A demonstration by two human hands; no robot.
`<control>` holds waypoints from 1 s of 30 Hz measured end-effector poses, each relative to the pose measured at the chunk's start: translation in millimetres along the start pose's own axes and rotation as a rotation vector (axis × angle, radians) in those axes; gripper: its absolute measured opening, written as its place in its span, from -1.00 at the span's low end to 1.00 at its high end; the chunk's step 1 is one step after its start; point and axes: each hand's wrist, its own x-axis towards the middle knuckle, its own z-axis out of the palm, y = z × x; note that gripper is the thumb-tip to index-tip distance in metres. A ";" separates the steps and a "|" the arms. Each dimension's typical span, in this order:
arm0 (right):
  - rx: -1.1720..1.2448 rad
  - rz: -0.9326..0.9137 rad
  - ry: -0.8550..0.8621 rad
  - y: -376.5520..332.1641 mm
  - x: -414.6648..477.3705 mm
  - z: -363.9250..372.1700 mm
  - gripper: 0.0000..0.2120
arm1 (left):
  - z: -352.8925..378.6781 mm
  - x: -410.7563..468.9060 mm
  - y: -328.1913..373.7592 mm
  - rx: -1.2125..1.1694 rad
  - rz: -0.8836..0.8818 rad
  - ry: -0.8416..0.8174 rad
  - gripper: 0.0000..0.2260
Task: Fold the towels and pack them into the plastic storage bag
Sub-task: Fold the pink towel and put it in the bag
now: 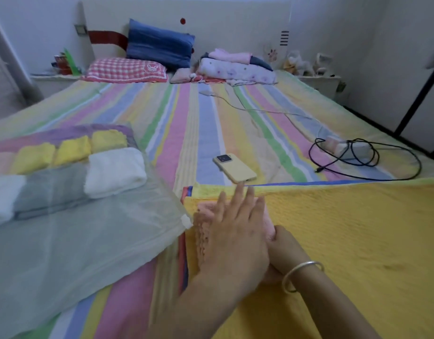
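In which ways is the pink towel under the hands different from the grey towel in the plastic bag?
The pink towel lies on the yellow quilt, outside the plastic bag; the grey towel is packed inside it, between two white towels. The left hand presses flat on the pink towel and the right hand holds its edge; nothing touches the grey towel. Both rest on the bed.
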 end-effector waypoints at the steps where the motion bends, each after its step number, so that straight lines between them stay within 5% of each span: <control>1: -0.011 0.003 0.005 0.4 0.8 0.5 -0.47 | 7.6 8.2 -3.8 0.038 0.022 -0.107 -0.31; 6: -0.104 0.057 -0.014 -4.3 0.4 5.2 -0.48 | 69.3 15.5 -44.1 -0.024 -0.139 -0.324 -0.36; 9: -0.061 0.073 0.000 -6.8 -4.9 10.0 -0.35 | 69.9 13.7 -44.3 -0.052 -0.129 -0.339 -0.45; 14: 0.082 -0.007 -0.019 -4.1 -20.0 1.5 -0.48 | 42.3 4.9 -51.5 -0.393 -0.196 -0.263 -0.40; 17: 0.023 -0.102 -0.209 -9.5 -36.7 -20.3 -0.55 | 5.1 -11.5 -62.1 -0.550 -0.300 -0.360 -0.61; 20: 0.052 -0.197 -0.490 -9.5 -58.7 -50.2 -0.60 | -27.3 -32.4 -75.6 -0.664 -0.358 -0.549 -0.49; 24: 0.140 -0.207 -0.706 -3.1 -73.8 -59.5 -0.67 | -33.3 -69.4 -84.6 -1.147 -0.441 -0.766 -0.46; 30: -0.286 -0.418 -0.192 0.6 -72.5 -15.8 -0.45 | 2.5 -93.5 -83.3 -1.182 -0.738 -0.506 -0.54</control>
